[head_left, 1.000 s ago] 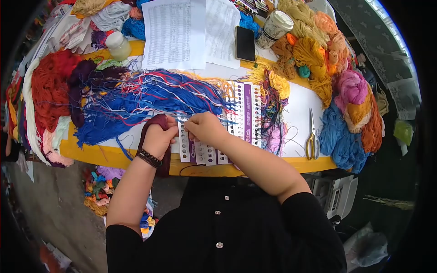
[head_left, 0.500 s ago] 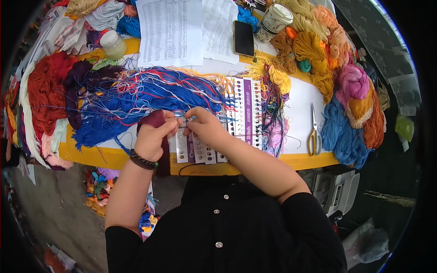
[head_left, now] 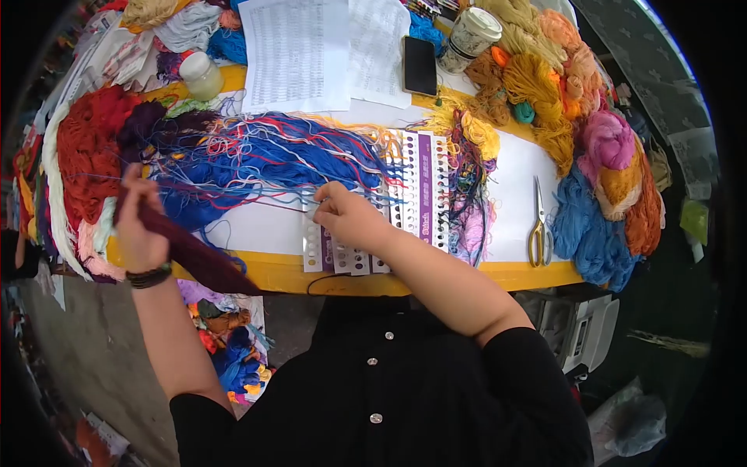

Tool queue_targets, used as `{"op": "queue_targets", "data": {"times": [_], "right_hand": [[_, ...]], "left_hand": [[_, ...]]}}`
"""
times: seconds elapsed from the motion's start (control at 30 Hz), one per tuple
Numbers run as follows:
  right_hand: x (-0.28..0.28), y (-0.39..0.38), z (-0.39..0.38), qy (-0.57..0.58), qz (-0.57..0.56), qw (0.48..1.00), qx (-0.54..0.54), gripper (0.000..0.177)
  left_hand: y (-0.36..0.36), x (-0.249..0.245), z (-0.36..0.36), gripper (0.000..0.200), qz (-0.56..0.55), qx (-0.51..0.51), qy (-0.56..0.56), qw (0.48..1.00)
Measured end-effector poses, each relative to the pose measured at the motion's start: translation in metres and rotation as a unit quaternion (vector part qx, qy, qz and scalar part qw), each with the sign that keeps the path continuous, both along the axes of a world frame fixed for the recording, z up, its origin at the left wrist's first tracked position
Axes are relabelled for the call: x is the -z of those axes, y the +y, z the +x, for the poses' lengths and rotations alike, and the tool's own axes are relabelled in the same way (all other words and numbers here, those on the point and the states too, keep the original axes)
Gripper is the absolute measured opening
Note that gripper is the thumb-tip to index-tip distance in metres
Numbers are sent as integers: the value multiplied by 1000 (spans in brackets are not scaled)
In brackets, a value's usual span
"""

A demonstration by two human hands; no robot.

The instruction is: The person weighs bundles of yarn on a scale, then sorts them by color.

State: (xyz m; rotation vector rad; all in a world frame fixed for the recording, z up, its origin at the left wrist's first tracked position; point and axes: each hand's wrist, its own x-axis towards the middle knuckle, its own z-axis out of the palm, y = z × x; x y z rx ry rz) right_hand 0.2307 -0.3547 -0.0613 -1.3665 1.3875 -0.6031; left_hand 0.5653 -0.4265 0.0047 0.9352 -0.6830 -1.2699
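Note:
My left hand (head_left: 142, 226) is raised at the left, slightly blurred, with a dark maroon skein (head_left: 204, 259) hanging from its fingers down past the table's front edge. My right hand (head_left: 342, 215) is pinched over the left end of the white and purple punched cards (head_left: 425, 191). A thin dark strand runs between the two hands, and its end at the right fingertips is too small to make out. Behind them lies a bundle of blue, red and white threads (head_left: 288, 159), partly threaded through the card holes.
Scissors (head_left: 538, 226) lie right of the cards. Printed sheets (head_left: 299, 54), a phone (head_left: 420, 66), a patterned cup (head_left: 470, 39) and a jar (head_left: 201, 75) stand or lie behind. Thread heaps border both sides, with red (head_left: 89, 148) left and blue (head_left: 587, 226) right.
My left hand has swung left, away from my right hand, carrying the maroon skein and drawing out the strand. My right hand has stayed near the cards.

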Motion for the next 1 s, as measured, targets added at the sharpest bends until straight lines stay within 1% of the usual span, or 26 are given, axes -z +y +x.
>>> {"op": "queue_targets", "data": {"times": [0.03, 0.07, 0.1, 0.13, 0.17, 0.2, 0.23, 0.27, 0.3, 0.33, 0.37, 0.4, 0.43, 0.47, 0.5, 0.57, 0.6, 0.63, 0.67, 0.73, 0.77, 0.8, 0.83, 0.9, 0.93, 1.0], "right_hand": [[4, 0, -1, 4, -20, 1000, -3, 32], [0, 0, 0, 9, -10, 1000, 5, 32], [-3, 2, 2, 4, -7, 1000, 17, 32], [-5, 3, 5, 0, -5, 1000, 27, 31], [-12, 6, 10, -17, 8, 998, 58, 27], [-30, 12, 16, -50, -13, 997, 60, 25], [-47, 19, 22, -82, -30, 994, 63, 23], [-51, 23, 27, -82, -100, 991, 35, 18], [-59, 26, 29, -91, -133, 987, 7, 16], [-70, 30, 30, -99, -165, 981, -17, 15], [-86, 32, 31, -144, -118, 982, -41, 13], [-85, 33, 33, -219, -27, 974, -45, 13], [-85, 35, 34, -290, 64, 954, -48, 13], [-88, 36, 35, -316, 59, 946, -44, 14], [-90, 37, 35, -313, 60, 947, -41, 14], [-91, 40, 31, -343, 22, 938, -35, 14], [-90, 41, 30, -341, 37, 939, -30, 14], [-90, 42, 28, -324, 37, 945, -35, 15], [-90, 42, 26, -308, 36, 950, -41, 15], [-92, 45, 25, -283, 7, 959, -18, 15], [-89, 45, 24, -251, -22, 968, -15, 15], [-87, 46, 24, -219, -50, 974, -12, 15], [-86, 46, 24, -210, -40, 977, -8, 16], [-82, 46, 24, -212, -40, 976, -7, 16], [-82, 46, 24, -215, -40, 976, -8, 16], [-89, 47, 21, -202, -44, 978, -11, 16]], "left_hand": [[9, -31, -18, 39, -41, -84, 11, 996], [2, -22, 1, 40, -68, -103, 23, 992], [-8, 14, 41, 39, -33, -53, -17, 998], [-5, 30, 39, 35, 61, -35, -36, 997], [26, 15, -15, 28, 64, -7, -122, 990], [48, -4, -57, 25, 114, 11, -89, 990], [68, 1, -69, 25, -106, 127, -430, 887], [81, 12, -75, 31, -126, 208, -394, 886], [99, -3, -101, 34, 78, 221, -116, 965], [111, -18, -118, 38, 104, 232, -94, 963], [117, -13, -125, 36, 79, 241, -96, 963], [118, -10, -125, 41, 66, 277, -123, 951], [121, -20, -132, 43, 79, 283, -129, 947], [122, -21, -134, 43, 78, 285, -126, 947], [123, -22, -135, 43, 72, 283, -126, 948], [124, -27, -139, 44, 79, 284, -134, 946], [125, -25, -139, 45, 82, 285, -107, 949], [125, -22, -139, 45, 85, 286, -81, 951], [126, -27, -141, 45, 80, 285, -107, 949], [125, -26, -141, 44, 79, 291, -90, 949], [126, -24, -142, 44, 80, 292, -73, 950], [128, -25, -146, 40, 73, 279, -86, 954], [128, -23, -148, 40, 73, 280, -86, 953], [129, -15, -151, 36, 28, 248, -147, 957], [129, -13, -153, 36, 28, 248, -147, 957], [132, -10, -158, 35, 7, 205, -167, 964]]}}
